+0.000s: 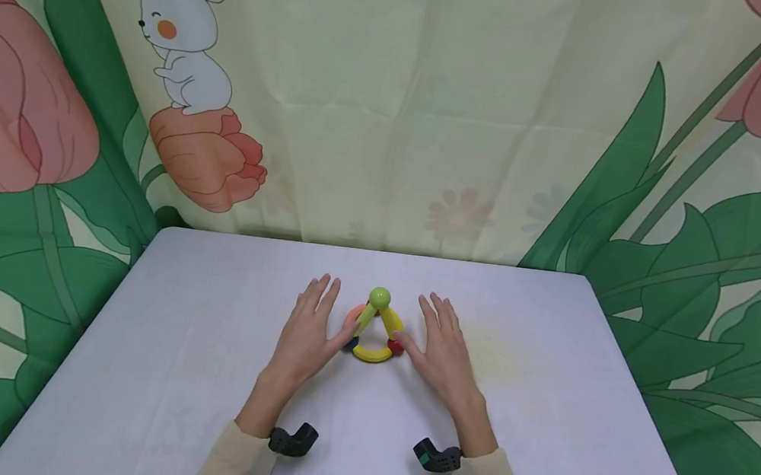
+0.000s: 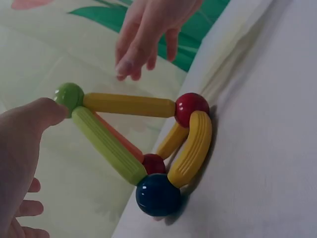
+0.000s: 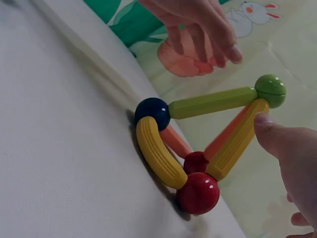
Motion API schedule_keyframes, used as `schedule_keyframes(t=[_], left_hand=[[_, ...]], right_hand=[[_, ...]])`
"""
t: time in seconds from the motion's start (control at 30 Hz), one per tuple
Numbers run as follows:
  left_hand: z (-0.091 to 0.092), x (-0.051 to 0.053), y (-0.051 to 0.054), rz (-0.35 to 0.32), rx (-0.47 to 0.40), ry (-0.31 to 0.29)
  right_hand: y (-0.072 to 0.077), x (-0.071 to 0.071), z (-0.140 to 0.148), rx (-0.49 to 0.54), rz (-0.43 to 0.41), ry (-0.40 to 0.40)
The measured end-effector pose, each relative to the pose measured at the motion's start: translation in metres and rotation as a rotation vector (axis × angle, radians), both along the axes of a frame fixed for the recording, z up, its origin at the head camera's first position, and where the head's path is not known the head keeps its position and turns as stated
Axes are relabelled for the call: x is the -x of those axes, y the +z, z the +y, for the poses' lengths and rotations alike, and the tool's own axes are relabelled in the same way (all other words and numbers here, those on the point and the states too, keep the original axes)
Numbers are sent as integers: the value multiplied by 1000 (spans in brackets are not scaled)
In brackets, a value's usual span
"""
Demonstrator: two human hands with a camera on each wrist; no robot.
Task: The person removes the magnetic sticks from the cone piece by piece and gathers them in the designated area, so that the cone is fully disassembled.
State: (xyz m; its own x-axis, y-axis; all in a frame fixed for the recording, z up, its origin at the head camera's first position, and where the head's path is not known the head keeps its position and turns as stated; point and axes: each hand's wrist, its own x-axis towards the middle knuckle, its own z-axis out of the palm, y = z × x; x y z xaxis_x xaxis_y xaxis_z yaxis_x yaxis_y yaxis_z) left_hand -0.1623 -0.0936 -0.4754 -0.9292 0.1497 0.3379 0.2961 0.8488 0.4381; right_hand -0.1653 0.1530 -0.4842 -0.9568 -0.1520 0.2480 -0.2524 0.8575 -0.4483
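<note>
ball-and-rod pyramid (image 2: 114, 149): glossy spheres (image 2: 158, 195), grooved rods (image 3: 215, 103), some curved; hands (image 1: 306, 340) (image 1: 446, 360) released, straight-fingered, either side.

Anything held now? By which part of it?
Nothing appears held: left grip and right grip are open on either side of the ball-and-rod frame, which stands on the table. Whether either touches it can't be told.
</note>
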Motion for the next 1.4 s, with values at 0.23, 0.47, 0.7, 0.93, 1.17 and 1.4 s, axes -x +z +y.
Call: schedule_keyframes(t=[0.23, 0.47, 0.7, 0.93, 1.17, 1.4], left_hand=[[11, 7, 13, 94, -25, -88], [18, 14, 24, 142, -33, -167], [24, 21, 32, 147, -52, -252], [30, 25, 37, 92, -22, -287], [34, 29, 43, 43, -17, -314], [38, 34, 47, -92, -32, -341]], right_hand=[[-5, 1, -6, 64, 41, 10], [-13, 2, -14, 79, 43, 44], [-18, 2, -19, 86, 75, 42], [-22, 2, -21, 68, 64, 41], [-25, 2, -23, 45, 66, 56], [-26, 1, -25, 69, 45, 66]])
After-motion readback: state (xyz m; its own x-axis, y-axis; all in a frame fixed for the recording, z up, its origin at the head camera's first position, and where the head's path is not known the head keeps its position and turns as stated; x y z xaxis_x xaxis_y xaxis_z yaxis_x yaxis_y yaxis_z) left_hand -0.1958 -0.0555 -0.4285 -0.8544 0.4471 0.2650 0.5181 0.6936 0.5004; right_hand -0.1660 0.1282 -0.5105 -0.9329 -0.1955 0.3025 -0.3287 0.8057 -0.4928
